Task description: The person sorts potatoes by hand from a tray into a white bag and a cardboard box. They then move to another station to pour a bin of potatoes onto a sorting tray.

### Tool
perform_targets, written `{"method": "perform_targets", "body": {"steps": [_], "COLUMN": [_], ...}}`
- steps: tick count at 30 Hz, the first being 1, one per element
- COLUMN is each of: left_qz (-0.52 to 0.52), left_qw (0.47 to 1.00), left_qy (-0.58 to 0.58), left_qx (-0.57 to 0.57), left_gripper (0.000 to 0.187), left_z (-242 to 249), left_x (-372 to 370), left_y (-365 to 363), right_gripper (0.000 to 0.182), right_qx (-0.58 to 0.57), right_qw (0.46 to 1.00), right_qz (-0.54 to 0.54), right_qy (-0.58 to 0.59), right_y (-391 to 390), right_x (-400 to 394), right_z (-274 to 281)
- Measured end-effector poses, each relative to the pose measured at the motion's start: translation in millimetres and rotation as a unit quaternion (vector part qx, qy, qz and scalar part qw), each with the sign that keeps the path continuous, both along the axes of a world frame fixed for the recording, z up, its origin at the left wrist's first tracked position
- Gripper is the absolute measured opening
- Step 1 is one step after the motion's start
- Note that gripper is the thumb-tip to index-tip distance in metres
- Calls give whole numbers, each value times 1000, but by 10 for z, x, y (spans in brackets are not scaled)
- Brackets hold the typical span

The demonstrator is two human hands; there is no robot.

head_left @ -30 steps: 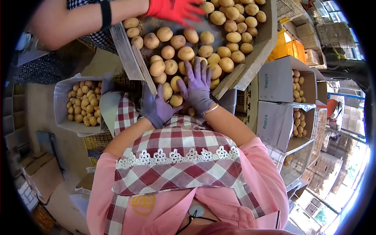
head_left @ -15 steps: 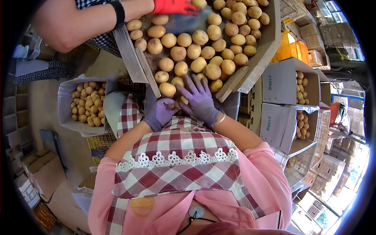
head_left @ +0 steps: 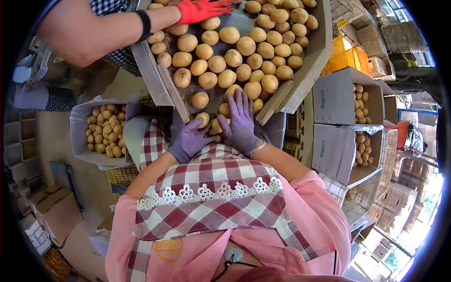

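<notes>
A wooden sorting tray [head_left: 149, 70] slopes toward me, covered with several yellow potatoes [head_left: 235, 56]. Both my hands wear purple gloves and sit at the tray's narrow lower mouth. My left hand [head_left: 189, 138] curls around a small potato [head_left: 203, 119] at the mouth's left side. Fingers spread, my right hand [head_left: 240, 120] lies flat on the potatoes piled at the mouth, with one potato [head_left: 224, 109] by its thumb side. Across the tray, another person's red-gloved hand [head_left: 199, 8] reaches over the potatoes at the top edge.
A lined box of small potatoes [head_left: 101, 129] stands low on my left. Two open cardboard boxes [head_left: 334, 96] [head_left: 331, 145] holding potatoes stand on my right, a yellow crate [head_left: 347, 56] behind them. Flat cartons [head_left: 51, 211] lie on the floor at lower left.
Potatoes have rolled down the tray. My right hand slid back toward the mouth and my left hand closed on a potato. The red-gloved hand moved farther up the tray.
</notes>
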State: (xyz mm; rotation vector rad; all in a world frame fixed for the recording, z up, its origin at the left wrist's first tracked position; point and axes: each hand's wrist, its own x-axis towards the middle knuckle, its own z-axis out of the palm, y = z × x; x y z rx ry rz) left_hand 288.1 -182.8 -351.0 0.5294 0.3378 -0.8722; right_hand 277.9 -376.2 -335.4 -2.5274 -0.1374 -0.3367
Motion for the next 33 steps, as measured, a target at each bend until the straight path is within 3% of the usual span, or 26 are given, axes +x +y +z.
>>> {"method": "perform_targets", "body": {"steps": [1,2,5,6,7,9,10,12,14,16,17,20,22,26,33], "left_qz": [9,21,-6,-7,-51,-30,-16,1,3,-7,-7,7,13,7,10], "left_qw": [1000,999,998,997,982,998,1000,996,991,993,995,995,992,989,986], "left_qy": [25,46,-1,-23,-174,-51,11,89,107,88,88,99,120,138,166], "left_qx": [-2,-4,-57,-68,46,23,11,27,82,73,47,18,40,53,32], "left_gripper": [41,42,46,47,48,57,62,72,83,95,96,101,108,116,106], "left_z": [-25,-58,-123,-106,-179,-57,33,148,222,178,145,50,120,242,195], "left_x": [-5,12,25,41,22,51,72,50,109,115,137,178,209,238,196], "left_y": [4,11,-5,-32,-56,-84,-93,-116,-218,-270,-259,-262,-410,-670,-490], "right_gripper": [57,55,49,47,47,48,53,56,73,76,77,74,71,74,70], "right_qx": [8,-58,-89,-19,-37,-49,-80,-131,-125,-301,-334,-262,-95,-121,24], "right_qw": [999,998,967,968,966,961,961,986,987,939,939,956,989,981,993], "right_qz": [-16,32,235,247,253,271,263,107,8,2,-21,10,-29,-38,17], "right_qy": [-31,-23,-34,-44,-29,36,44,1,97,165,84,135,106,150,118], "right_y": [122,193,271,273,223,38,-71,-205,-143,23,86,-17,-82,-40,-230], "right_x": [121,267,481,419,303,27,-59,-10,119,200,197,209,352,460,409], "right_z": [68,130,127,116,139,190,117,388,380,323,267,305,342,400,407]}}
